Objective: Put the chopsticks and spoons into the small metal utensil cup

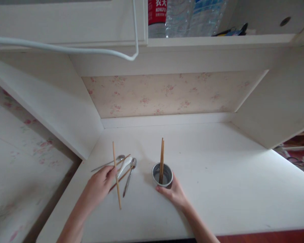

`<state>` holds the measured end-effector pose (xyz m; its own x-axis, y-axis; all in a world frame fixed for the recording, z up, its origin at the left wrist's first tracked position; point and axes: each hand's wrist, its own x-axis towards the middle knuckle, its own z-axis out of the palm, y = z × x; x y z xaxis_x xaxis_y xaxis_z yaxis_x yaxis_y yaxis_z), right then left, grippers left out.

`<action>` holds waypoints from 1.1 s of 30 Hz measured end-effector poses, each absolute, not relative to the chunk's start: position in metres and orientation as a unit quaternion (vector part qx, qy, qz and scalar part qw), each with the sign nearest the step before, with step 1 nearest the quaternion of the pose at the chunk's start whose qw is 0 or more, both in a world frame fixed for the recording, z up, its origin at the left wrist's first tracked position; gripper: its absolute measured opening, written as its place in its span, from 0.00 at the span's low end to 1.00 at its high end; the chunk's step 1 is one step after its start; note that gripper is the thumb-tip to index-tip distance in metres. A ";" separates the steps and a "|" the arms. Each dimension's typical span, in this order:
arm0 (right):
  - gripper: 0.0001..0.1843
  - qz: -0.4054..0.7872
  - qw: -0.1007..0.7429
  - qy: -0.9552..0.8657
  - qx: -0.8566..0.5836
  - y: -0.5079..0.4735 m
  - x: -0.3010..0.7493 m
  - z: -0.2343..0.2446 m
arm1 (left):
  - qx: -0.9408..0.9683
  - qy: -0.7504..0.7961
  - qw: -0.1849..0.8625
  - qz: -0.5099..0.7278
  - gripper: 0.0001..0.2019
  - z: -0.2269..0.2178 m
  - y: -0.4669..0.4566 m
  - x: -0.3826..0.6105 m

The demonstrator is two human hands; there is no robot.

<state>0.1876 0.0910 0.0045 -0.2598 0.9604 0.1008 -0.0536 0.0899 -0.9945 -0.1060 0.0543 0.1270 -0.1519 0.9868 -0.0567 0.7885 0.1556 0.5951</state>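
Note:
My left hand (100, 184) pinches a wooden chopstick (116, 175), holding it lifted and nearly upright over a small pile of cutlery on the white desk (218, 189). The pile holds two metal spoons (129, 175), a white spoon (124, 166) and another chopstick (121, 179) lying flat. My right hand (173, 194) grips the near side of a round metal cup (162, 174) standing on the desk. Two chopsticks (161, 162) stand upright inside that cup.
The desk sits in an alcove with floral wallpaper (167, 94) at the back and white side panels. A shelf above carries plastic water bottles (187, 17). A white cable (66, 49) hangs across the upper left. A floral-covered surface (20, 162) lies to the left.

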 end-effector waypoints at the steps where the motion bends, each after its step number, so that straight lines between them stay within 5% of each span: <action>1: 0.39 0.545 0.464 -0.577 -0.395 0.091 0.187 0.005 | 0.613 0.701 0.254 0.262 0.19 0.139 0.054 -0.100; 5: 0.39 0.539 0.471 -0.578 -0.392 0.090 0.186 0.006 | 0.607 0.609 0.327 0.392 0.17 0.182 0.063 -0.065; 10: 0.40 0.530 0.473 -0.584 -0.393 0.090 0.185 0.008 | 0.640 0.565 0.277 0.440 0.16 0.200 0.095 -0.020; 21: 0.39 0.512 0.473 -0.596 -0.399 0.091 0.186 0.006 | 0.724 0.561 0.185 0.357 0.13 0.121 0.137 0.029; 33: 0.38 0.479 0.469 -0.612 -0.420 0.092 0.188 0.007 | 0.741 0.551 0.186 0.336 0.12 0.093 0.127 0.034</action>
<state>0.1885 0.0921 0.0067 -0.2081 0.9629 0.1719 0.0658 0.1892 -0.9797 0.0337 0.1273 0.0926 0.1667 0.9413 0.2934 0.6916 -0.3237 0.6457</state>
